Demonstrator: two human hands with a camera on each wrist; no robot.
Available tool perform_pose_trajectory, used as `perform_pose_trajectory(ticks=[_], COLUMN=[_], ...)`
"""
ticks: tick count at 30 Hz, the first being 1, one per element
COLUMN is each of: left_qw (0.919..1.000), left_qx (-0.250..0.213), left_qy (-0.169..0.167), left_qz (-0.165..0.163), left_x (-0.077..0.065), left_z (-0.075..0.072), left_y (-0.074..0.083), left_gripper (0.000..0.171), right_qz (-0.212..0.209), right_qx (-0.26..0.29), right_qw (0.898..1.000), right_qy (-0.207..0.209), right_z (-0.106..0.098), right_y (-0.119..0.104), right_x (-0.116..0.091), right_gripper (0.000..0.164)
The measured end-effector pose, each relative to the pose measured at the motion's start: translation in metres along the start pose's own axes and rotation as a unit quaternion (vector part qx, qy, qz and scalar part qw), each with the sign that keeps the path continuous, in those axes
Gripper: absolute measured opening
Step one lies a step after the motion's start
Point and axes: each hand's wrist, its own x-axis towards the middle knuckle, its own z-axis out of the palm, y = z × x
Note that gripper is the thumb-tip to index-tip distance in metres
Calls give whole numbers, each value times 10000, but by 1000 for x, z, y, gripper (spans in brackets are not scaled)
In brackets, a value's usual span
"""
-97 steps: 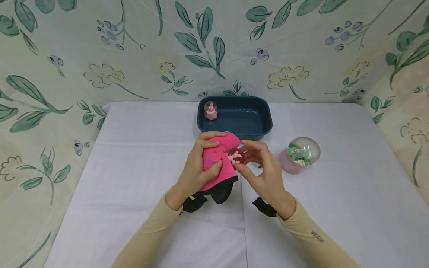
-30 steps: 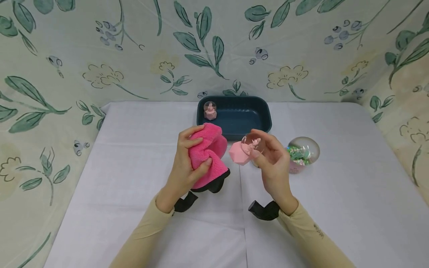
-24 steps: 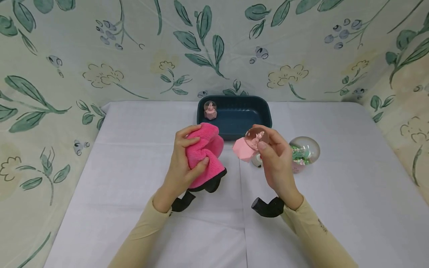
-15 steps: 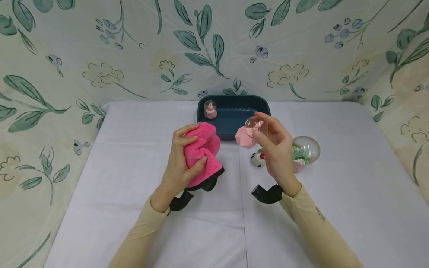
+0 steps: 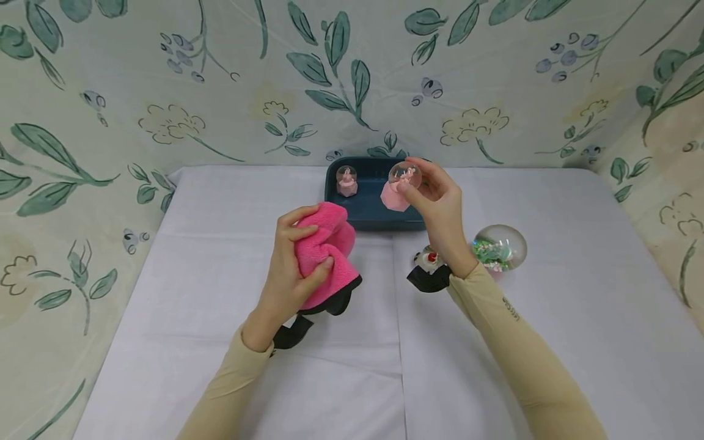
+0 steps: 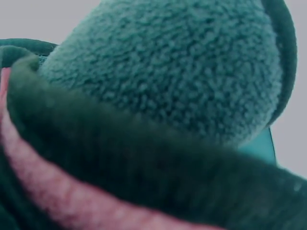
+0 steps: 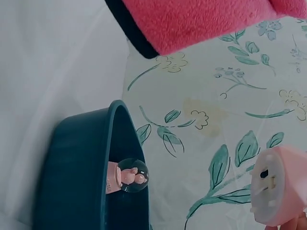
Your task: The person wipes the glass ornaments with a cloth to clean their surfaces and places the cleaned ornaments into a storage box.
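Note:
In the head view my left hand point(image 5: 283, 269) grips a bunched pink cloth point(image 5: 326, 238) with black edging, over the table left of centre. That cloth point(image 6: 168, 62) fills most of the left wrist view, greenish there with a pink strip. My right hand point(image 5: 442, 211) pinches a small snow globe point(image 5: 393, 198) by its clear dome, above the dark blue tray point(image 5: 374, 223). Its faceted pink base tilts down to the left; the underside of this snow globe point(image 7: 288, 184) shows in the right wrist view. A similar pink snow globe point(image 5: 346, 183) stands at the tray's left end.
A larger snow globe point(image 5: 499, 247) with green contents stands on the table right of my right wrist. A small white and red globe point(image 5: 427, 258) is partly hidden behind the black wrist mount point(image 5: 429, 279). Leaf-printed fabric point(image 5: 352, 85) rises behind the tray.
My right hand has drawn the pink snow globe out of the cloth and carried it forward over the tray. My left hand, still holding the cloth, has shifted left.

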Motion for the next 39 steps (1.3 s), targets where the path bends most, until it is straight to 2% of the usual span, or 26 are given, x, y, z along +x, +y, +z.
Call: perform_pose_trajectory(ticks=[5, 18, 29, 39], left_qw=[10000, 9999, 9996, 9997], left_qx=[41, 19, -93, -15], left_qy=[-5, -71, -121, -188], left_qz=[-59, -147, -217, -141], left_x=[-1, -4, -7, -8], left_z=[-2, -1, 2, 4], left_y=[0, -1, -2, -4], left_gripper=[49, 48, 48, 48], right_qz=[-105, 499, 977, 1319], right_qx=[-459, -1264, -1623, -2000], right_qw=[9989, 9907, 9818, 9707], right_qy=[-85, -87, -101, -184], right_z=[1, 8, 5, 9], right_y=[14, 52, 78, 87], right_x=[19, 52, 69, 77], right_gripper=[41, 46, 45, 45])
